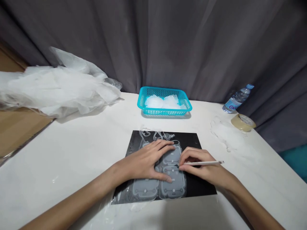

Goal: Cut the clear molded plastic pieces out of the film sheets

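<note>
A black rectangular mat [201, 182] lies on the white table with a clear plastic sheet of rounded, translucent grey-white panels [173, 187] on top. My left hand [150, 159] rests flat on the panels, fingers spread, holding nothing. In a pinch, my right hand [200, 163] grips a slim white pen-like tool [211, 163]. Its tip meets the right edge of the panels, near the gap between the upper and lower ones; the fingers partly hide it. Loose curly strips of clear plastic [164, 136] stick out at the mat's far edge.
A blue perforated basket [165, 111] holding translucent white pieces stands at the back. At left, a heap of clear plastic film [57, 89] lies over brown cardboard [24, 131]. Plastic scraps [226, 132], a tape roll [243, 122] and a water bottle [237, 100] are at right.
</note>
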